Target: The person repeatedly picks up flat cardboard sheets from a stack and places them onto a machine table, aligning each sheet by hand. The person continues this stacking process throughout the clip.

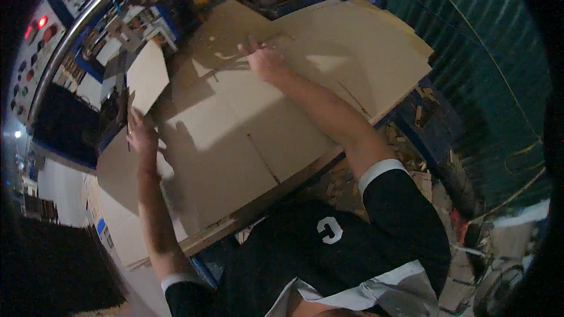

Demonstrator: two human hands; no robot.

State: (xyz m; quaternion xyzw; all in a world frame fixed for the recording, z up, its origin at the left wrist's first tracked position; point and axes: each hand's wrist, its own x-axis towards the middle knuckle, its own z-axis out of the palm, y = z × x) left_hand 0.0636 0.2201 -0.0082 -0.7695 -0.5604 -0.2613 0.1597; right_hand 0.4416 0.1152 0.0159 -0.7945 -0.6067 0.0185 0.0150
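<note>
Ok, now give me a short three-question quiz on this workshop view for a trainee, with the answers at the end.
1. Which is nearer the pale angular panel: the left hand or the right hand?
2. True or false: the corrugated wall at the right of the picture is bright red.
3. Fill in the colour: the control panel at the far left has lit ____ lights.

Key: 1. The left hand. 2. False; it is green. 3. Red.

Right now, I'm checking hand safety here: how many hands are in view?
2: the left hand near the lower end of the pale piece, the right hand farther forward over the cardboard. Neither is fully hidden.
</note>
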